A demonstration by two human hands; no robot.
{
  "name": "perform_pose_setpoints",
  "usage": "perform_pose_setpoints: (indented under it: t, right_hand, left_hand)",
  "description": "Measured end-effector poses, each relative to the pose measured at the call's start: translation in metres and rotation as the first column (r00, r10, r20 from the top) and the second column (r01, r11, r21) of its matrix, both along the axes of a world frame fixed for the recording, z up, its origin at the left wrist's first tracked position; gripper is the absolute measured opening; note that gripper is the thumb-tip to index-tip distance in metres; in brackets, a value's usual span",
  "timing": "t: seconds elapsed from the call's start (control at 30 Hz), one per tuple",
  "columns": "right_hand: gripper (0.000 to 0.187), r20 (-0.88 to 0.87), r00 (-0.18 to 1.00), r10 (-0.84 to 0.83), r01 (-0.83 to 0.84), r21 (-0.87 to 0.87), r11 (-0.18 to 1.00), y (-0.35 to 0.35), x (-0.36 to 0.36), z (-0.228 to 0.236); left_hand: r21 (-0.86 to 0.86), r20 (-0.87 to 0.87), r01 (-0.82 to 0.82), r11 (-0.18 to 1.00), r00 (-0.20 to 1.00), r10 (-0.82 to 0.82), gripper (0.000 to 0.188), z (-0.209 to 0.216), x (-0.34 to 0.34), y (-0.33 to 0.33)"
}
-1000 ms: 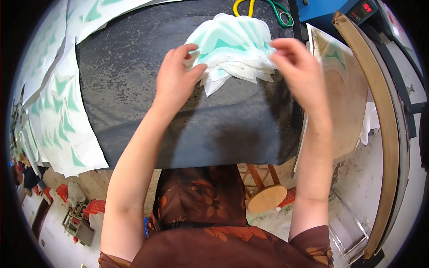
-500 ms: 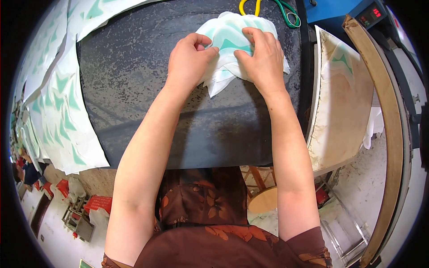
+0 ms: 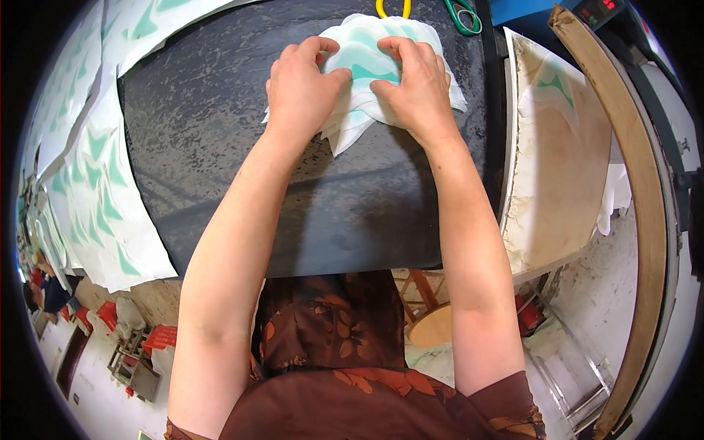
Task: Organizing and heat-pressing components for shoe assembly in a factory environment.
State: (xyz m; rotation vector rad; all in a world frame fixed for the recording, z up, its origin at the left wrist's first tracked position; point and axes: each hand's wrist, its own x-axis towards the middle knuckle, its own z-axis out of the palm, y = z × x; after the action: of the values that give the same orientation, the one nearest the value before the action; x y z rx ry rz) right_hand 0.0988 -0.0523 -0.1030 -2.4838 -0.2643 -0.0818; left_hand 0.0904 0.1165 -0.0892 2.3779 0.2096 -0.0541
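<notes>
A loose pile of thin white cut-out pieces with pale green shapes lies at the far side of the dark table. Its edges fan out in overlapping layers, and one pointed corner sticks out toward me. My left hand rests over the pile's left part, thumb and fingers apart and curved. On the right part lies my right hand, also curved, with its thumb apart from the fingers. Both thumbs point inward over the green area. Whether any layer is pinched under the fingers is hard to see.
Yellow-handled scissors and green-handled scissors lie beyond the pile. Large white sheets with green shapes cover the table's left side. To the right stand a stained pale board, a long brown curved strip and a blue machine with red digits.
The pile and both hands appear slightly farther left and up in the picture. My left hand's fingers have opened and spread over the pile's left part.
</notes>
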Motion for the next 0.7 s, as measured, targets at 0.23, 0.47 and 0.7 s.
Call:
perform_pose_setpoints:
  t: [0.23, 0.47, 0.7]
  right_hand:
    - [0.050, -0.001, 0.999, 0.041, -0.041, -0.050, 0.998, -0.002, -0.003, 0.001]
    - [0.033, 0.029, 1.000, -0.007, 0.007, 0.011, 1.000, -0.015, 0.000, 0.017]
    - [0.019, -0.405, 0.899, 0.168, 0.093, 0.549, 0.830, -0.019, -0.008, 0.054]
  left_hand:
    - [-0.017, -0.034, -0.031, 0.999, 0.999, 0.030, 0.028, 0.002, 0.006, -0.003]
    - [-0.140, 0.046, 0.057, 0.989, 0.998, -0.051, 0.023, 0.025, -0.004, 0.003]
    - [-0.776, -0.178, -0.098, 0.623, 0.982, -0.066, 0.046, 0.053, -0.014, 0.022]
